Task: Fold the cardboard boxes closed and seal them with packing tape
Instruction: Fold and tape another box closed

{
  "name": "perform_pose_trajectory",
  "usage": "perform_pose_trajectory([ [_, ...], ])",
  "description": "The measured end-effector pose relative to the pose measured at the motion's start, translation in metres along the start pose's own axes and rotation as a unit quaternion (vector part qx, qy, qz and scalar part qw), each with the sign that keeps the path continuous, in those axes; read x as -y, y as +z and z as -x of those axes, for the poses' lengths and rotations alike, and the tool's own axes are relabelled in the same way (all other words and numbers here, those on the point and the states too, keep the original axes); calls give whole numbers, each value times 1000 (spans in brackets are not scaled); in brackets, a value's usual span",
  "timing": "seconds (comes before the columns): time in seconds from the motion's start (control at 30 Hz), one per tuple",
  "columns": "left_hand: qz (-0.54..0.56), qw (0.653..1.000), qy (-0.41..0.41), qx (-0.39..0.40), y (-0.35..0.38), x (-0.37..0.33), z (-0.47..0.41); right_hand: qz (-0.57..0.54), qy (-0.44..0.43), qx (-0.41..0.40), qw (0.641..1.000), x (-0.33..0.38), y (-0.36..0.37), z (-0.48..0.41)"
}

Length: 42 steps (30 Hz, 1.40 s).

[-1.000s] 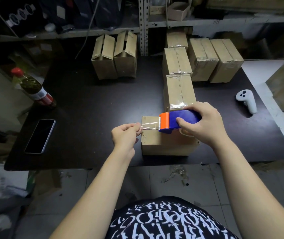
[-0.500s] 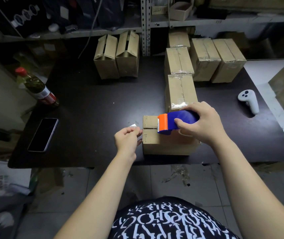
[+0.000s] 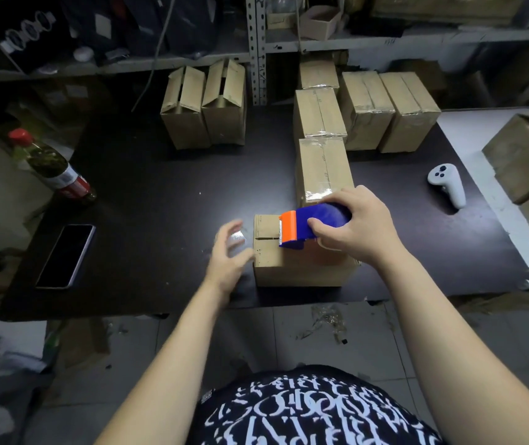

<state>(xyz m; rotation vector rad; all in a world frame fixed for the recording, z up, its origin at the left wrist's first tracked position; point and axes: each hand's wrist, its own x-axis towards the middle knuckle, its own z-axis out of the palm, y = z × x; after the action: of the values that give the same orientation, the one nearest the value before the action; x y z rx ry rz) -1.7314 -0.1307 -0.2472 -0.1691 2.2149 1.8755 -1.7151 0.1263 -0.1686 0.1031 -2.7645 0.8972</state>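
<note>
Roughly, I'd put the job past halfway, as far as this table (image 3: 160, 187) shows. The sealed boxes (image 3: 321, 114) at its back right carry glossy tape along their tops, while the two open boxes (image 3: 203, 104) at the back left have gaping flaps and no tape that I can see. The front box (image 3: 301, 264) sits at the near edge. Its flaps are folded flat and the seam is bare at its left end, so I judge it folded but not yet sealed. The right hand (image 3: 359, 226) is wrapped round the blue and orange tape dispenser (image 3: 314, 224), which rests on that box's top, orange end leftward over the seam. The left hand (image 3: 228, 252) is blurred, just beside the box's left end, fingers spread and loose; I make out nothing in it
</note>
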Motion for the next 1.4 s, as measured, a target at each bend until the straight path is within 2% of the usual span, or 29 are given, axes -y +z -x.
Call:
perform_pose_trajectory([
  [0.07, -140, 973, 85, 161, -8, -16, -13, 2, -1, 1, 1000, 0, 0, -1],
  [0.1, -204, 955, 102, 189, -10, -21, -19, 2, -1, 3, 1000, 0, 0, -2],
  [0.17, -252, 942, 119, 185, -9, -23, -28, -1, 0, 7, 1000, 1, -1, -3],
  [0.53, -231, 944, 161, 174, -14, -25, -36, -41, -18, 13, 999, 7, -12, -3],
  [0.87, -215, 945, 167, 179, -17, -18, -36, -47, 23, 69, 996, 3, -16, -16],
  [1.0, -215, 944, 174, 179, -16, -18, -36, -169, 58, 96, 979, -8, -24, -12],
  [1.07, -218, 944, 175, 177, -16, -18, -36, -191, 63, 108, 974, -13, -26, -12],
  [1.23, -221, 945, 167, 172, -16, -21, -36, -160, 56, 144, 975, -14, -28, -19],
  [1.4, -240, 945, 153, 161, -14, -26, -35, -117, 50, 117, 985, -20, -38, -22],
])
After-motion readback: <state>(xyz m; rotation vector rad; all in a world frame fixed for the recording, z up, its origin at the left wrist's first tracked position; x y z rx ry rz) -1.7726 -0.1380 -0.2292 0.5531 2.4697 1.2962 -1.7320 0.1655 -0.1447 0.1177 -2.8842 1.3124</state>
